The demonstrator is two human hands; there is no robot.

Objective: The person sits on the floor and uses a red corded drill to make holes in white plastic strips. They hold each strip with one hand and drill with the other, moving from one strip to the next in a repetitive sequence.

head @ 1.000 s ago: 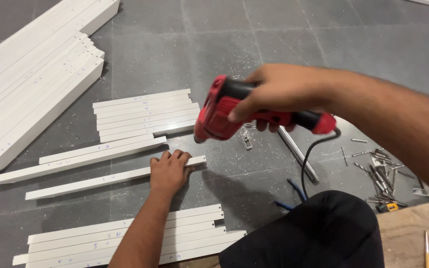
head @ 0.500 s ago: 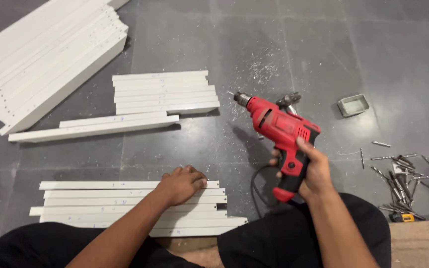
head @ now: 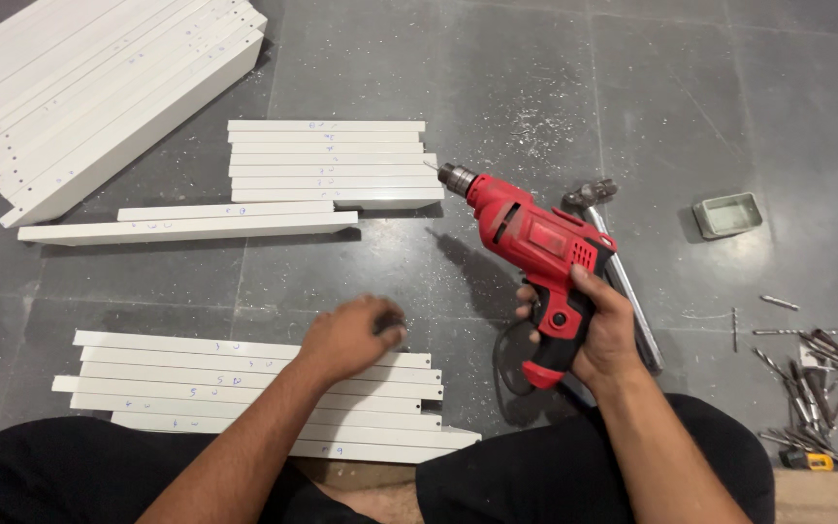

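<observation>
view from above of a person sitting on a dark grey tiled floor [head: 361,257], legs in black clothing at the bottom edge. the right hand [head: 598,325] is clamped around the handle of a red electric drill [head: 535,257], which is held just above the floor with its metal chuck and bit pointing up and to the left, toward a stack of short white slats [head: 327,160]. a black cable loops on the floor under the drill handle. the left hand [head: 351,335] is curled loosely, fingers drawn together, resting on the upper right edge of a nearer stack of white slats [head: 244,393] in front of the legs; whether it holds anything cannot be told. small handwritten marks sit on the slats, too small to read. two longer white slats [head: 186,225] lie just below the far stack. long white boards [head: 99,92] with rows of small holes lie at the upper left. to the right, a small pale green rectangular tray [head: 727,214] sits alone, and below it a scatter of metal drill bits and tools [head: 807,374].
</observation>
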